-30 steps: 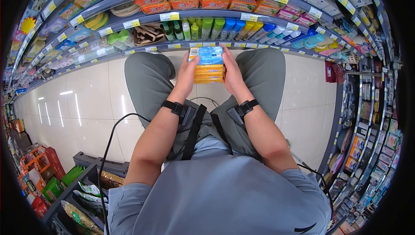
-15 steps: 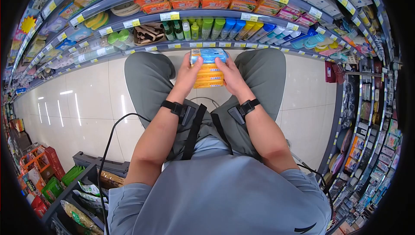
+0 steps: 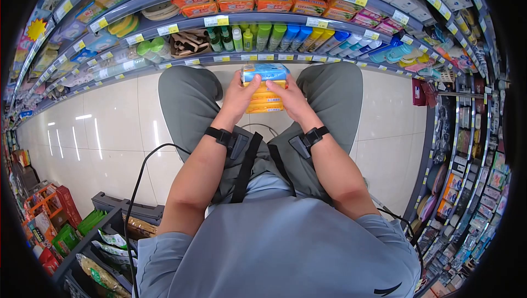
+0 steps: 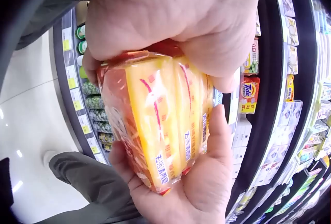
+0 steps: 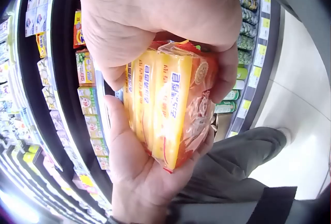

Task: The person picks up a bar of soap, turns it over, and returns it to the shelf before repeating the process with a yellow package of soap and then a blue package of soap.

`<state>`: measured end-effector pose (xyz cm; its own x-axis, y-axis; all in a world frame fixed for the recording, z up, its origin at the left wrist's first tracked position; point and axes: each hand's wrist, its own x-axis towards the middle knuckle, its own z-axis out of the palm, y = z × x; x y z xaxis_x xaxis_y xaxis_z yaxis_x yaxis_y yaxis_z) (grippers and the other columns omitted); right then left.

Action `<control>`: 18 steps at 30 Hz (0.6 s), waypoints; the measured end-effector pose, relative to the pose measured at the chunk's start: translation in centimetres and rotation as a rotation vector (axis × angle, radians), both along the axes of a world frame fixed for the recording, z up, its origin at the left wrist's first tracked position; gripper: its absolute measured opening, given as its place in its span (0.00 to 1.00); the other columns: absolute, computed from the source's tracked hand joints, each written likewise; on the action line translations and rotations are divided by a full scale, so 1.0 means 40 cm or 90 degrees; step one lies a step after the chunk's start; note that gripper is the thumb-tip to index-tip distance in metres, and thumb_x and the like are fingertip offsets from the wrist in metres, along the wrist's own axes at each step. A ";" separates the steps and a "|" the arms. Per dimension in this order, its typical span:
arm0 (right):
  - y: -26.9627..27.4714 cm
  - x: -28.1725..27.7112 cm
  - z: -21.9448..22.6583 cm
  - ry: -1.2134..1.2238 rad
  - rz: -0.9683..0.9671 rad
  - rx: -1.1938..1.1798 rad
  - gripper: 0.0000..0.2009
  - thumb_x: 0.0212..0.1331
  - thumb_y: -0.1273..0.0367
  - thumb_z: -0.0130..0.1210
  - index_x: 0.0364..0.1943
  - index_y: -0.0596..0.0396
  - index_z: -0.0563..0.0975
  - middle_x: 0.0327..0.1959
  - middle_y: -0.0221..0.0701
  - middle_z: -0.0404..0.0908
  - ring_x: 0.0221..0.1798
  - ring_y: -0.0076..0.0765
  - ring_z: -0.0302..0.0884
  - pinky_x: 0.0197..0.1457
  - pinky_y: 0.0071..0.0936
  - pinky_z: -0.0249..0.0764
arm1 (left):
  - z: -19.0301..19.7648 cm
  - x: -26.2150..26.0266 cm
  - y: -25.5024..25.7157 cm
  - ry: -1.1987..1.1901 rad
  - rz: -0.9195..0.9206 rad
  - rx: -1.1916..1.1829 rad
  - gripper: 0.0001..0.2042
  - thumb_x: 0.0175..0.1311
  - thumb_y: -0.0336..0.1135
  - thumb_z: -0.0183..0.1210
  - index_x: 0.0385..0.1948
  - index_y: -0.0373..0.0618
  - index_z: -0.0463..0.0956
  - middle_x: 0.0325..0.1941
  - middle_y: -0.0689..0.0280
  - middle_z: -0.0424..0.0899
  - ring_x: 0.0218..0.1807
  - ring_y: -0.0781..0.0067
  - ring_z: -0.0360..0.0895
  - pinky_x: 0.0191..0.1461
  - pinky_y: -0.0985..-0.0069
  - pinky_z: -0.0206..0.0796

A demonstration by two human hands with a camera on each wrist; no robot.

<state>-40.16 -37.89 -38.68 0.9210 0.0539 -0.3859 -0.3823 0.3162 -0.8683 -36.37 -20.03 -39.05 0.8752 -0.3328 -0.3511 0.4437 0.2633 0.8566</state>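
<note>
Between both hands is a stack of yellow-wrapped soap bars [image 3: 265, 102] under clear film, with a blue-topped pack [image 3: 264, 71] uppermost. The left hand [image 3: 237, 99] grips the stack's left side, its thumb lying over the near face. From the other side the right hand [image 3: 293, 100] holds it the same way, both thumbs close together below the blue pack. In the left wrist view the wrapped bars [image 4: 160, 125] show red and blue print and an orange end. The right wrist view shows the bars [image 5: 155, 105] with fingers of both hands around them.
In front stands a curved store shelf [image 3: 236, 59] with price tags, spray bottles [image 3: 274, 37] and orange boxes [image 3: 273, 3]. Another stocked shelf [image 3: 461, 155] runs along the right. At the lower left is a grey rack [image 3: 99, 232] of bagged goods. A black cable [image 3: 144, 169] passes the left arm.
The soap stack has come slightly nearer the body and tilted, showing more of its yellow near face. Both thumbs have shifted from the top and sides onto that face.
</note>
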 end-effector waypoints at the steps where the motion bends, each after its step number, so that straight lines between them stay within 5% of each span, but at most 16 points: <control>1: 0.000 0.000 -0.001 0.000 0.000 0.000 0.30 0.74 0.59 0.61 0.73 0.55 0.63 0.65 0.36 0.75 0.66 0.31 0.74 0.69 0.31 0.71 | -0.006 0.001 0.000 0.000 0.004 0.005 0.27 0.74 0.48 0.65 0.61 0.37 0.68 0.57 0.59 0.82 0.57 0.73 0.79 0.62 0.72 0.72; 10: 0.000 0.010 0.013 0.036 -0.028 0.079 0.30 0.81 0.49 0.46 0.73 0.57 0.65 0.70 0.35 0.73 0.72 0.31 0.69 0.75 0.30 0.63 | -0.038 0.006 -0.001 0.019 0.020 0.000 0.30 0.75 0.53 0.64 0.61 0.35 0.68 0.56 0.59 0.82 0.56 0.72 0.79 0.61 0.72 0.73; 18: 0.014 0.015 0.007 -0.009 -0.077 -0.073 0.26 0.81 0.49 0.46 0.65 0.57 0.74 0.57 0.31 0.82 0.58 0.26 0.78 0.64 0.27 0.71 | -0.043 0.010 -0.005 0.065 0.014 -0.027 0.31 0.74 0.57 0.62 0.61 0.36 0.68 0.56 0.58 0.81 0.54 0.73 0.80 0.60 0.74 0.73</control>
